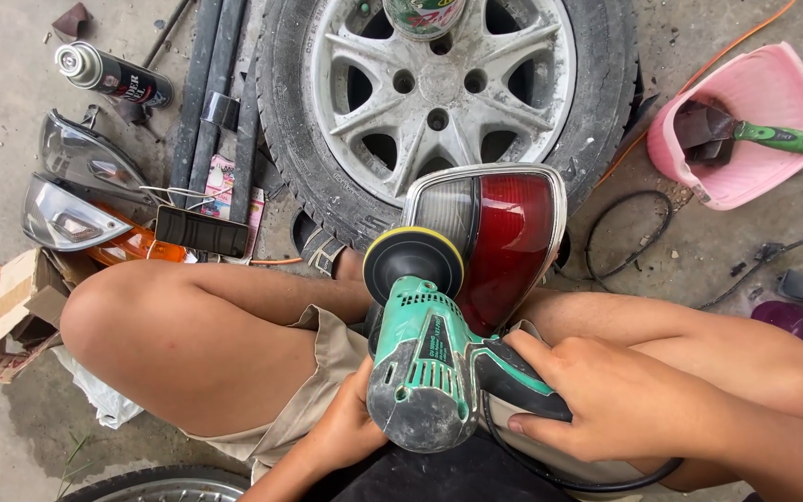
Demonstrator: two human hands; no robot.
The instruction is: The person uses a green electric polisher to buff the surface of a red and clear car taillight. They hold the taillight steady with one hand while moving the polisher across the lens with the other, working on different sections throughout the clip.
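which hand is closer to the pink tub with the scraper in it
Right. The right hand grips the green polisher's handle, on the side below the pink tub. The left hand holds the polisher's body on the far side from the tub.

Informal car repair workshop, outdoors on stained grey concrete floor (11,446): black tyre on silver alloy wheel (443,93), loose clear headlight lenses (72,200), black spray can (113,76), pink plastic tub (755,121) with green-handled scraper (764,136).
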